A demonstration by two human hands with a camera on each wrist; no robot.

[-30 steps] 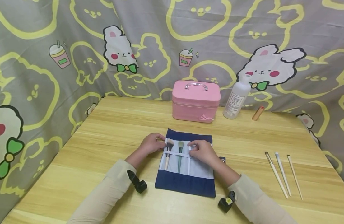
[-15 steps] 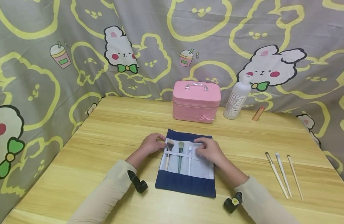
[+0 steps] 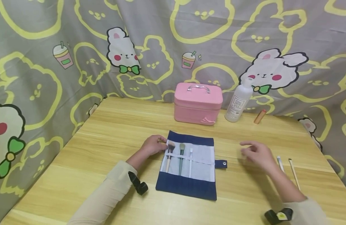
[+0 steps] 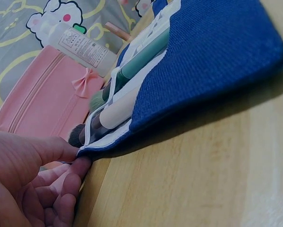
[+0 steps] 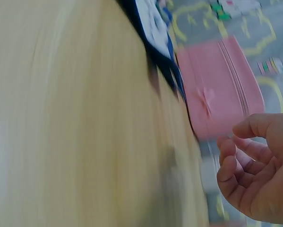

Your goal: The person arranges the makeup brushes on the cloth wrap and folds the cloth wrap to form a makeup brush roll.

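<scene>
An unrolled navy makeup brush roll with a pale lining lies in the middle of the table. Three brushes sit under its elastic band: a beige-handled one with a fluffy head, a green one and a thin white one. My left hand pinches the roll's left edge; the left wrist view has the thumb above and a finger below the cloth. To the right of the roll, my right hand hovers over the table, fingers loosely bent around nothing. Two loose brushes, one white-blue and one thin beige, show beyond its wrist.
A pink case with a metal handle stands at the back, beside a white bottle and a small orange tube. The roll's snap strap sticks out to the right. A patterned curtain borders the table.
My right hand has left the white brush in the roll and moved right, toward the loose brushes, now covering one of them. The left hand stays at the roll's edge.
</scene>
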